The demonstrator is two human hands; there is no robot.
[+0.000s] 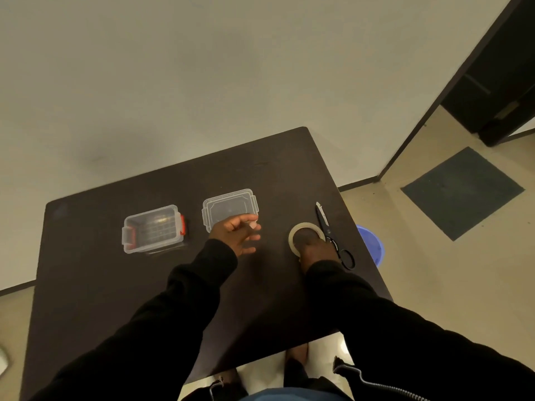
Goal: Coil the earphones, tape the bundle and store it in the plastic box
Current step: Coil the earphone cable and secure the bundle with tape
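The clear plastic box [153, 228] with red latches stands open on the left of the dark table [115, 285]. Something dark with a pale glint lies inside it; I cannot make out the earphones clearly. The clear lid [230, 208] lies flat to the box's right. My left hand [237, 235] hovers over the lid's near edge, fingers spread and blurred, with a small pale bit at one fingertip. My right hand [314, 248] rests on the near side of the tape roll [304, 228], gripping it against the table.
Black-handled scissors [333, 235] lie just right of the tape roll, blade pointing away from me. A blue bucket [373, 244] stands on the floor past the table's right edge. The wall is behind the table, and a dark doorway [492, 82] is at far right.
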